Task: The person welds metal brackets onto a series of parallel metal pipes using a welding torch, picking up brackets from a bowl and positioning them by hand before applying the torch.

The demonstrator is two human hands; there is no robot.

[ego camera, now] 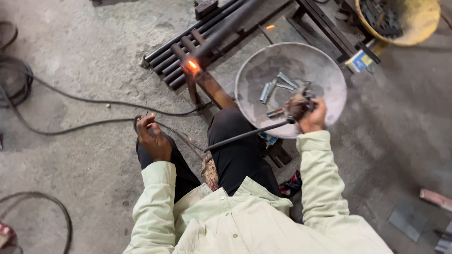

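Two hands: right hand [313, 117] fingers grip electrode holder [299, 106]; left hand [153, 138] fingers loosely curled, empty

A pale cream-green shirt sleeve [316, 169] and black trousers [238, 150] stand against the mottled grey concrete floor [84, 56], crossed by black cables [70, 127]. The round metal pan [325, 75] is dull grey with silvery steel offcuts [275, 87] in it. Dark steel tubes [188, 51] carry one orange glowing spot [192, 65], and a yellow tub [419, 23] sits in the corner.
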